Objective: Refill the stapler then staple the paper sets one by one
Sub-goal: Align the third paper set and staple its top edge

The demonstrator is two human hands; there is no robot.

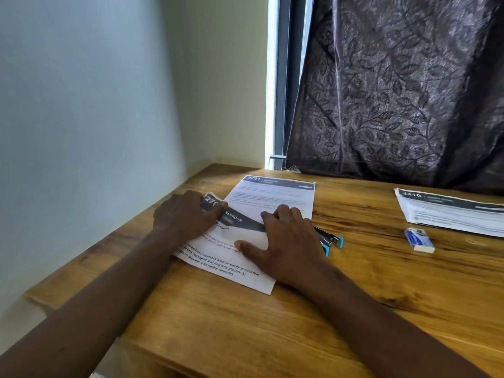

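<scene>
A printed paper set (226,257) with a dark header reading BEDROOM lies slanted on the wooden table (327,309). My left hand (182,216) pinches its top left corner, with the thumb on the header. My right hand (286,244) lies flat on the same sheet, fingers spread. A second paper set (275,195), numbered 2731, lies just behind, partly under the front one. A blue and black stapler (331,240) lies on the table right of my right hand, partly hidden by it. A third paper set (452,211), numbered 3410, sits at the far right.
A small white and blue staple box (420,240) lies on the table in front of the right paper set. A wall closes the left side. A dark leaf-patterned curtain (395,91) hangs behind the table's far edge.
</scene>
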